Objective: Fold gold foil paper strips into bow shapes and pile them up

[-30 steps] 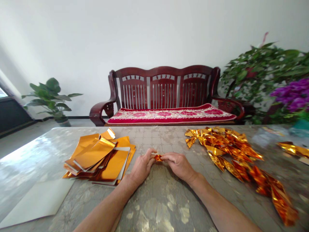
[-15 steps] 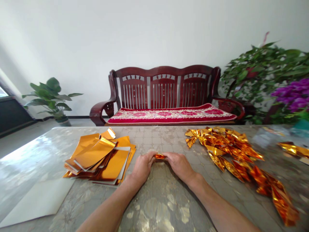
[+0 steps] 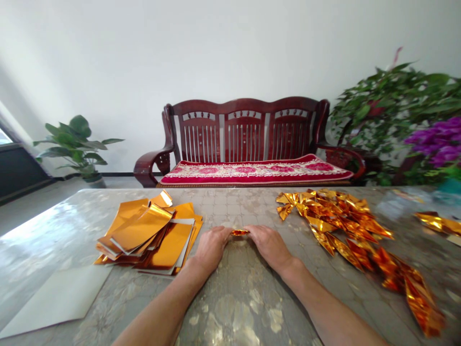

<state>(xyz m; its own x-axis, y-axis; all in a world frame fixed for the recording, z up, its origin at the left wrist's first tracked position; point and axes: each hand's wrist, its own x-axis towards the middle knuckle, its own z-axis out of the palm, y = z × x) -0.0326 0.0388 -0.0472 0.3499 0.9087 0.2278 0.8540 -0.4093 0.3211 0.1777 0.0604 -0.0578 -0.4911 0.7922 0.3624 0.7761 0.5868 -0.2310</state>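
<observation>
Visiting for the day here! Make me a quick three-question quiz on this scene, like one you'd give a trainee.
1. What do the left hand and right hand hold between them?
A) a pencil
B) a small shiny orange piece
C) scissors

2. True or false: the stack of flat orange sheets lies nearer the left hand than the right.

3. Fill in: the red-and-white patterned cloth lies on the seat of the wooden ____.

Key: 1. B; 2. true; 3. bench.
</observation>
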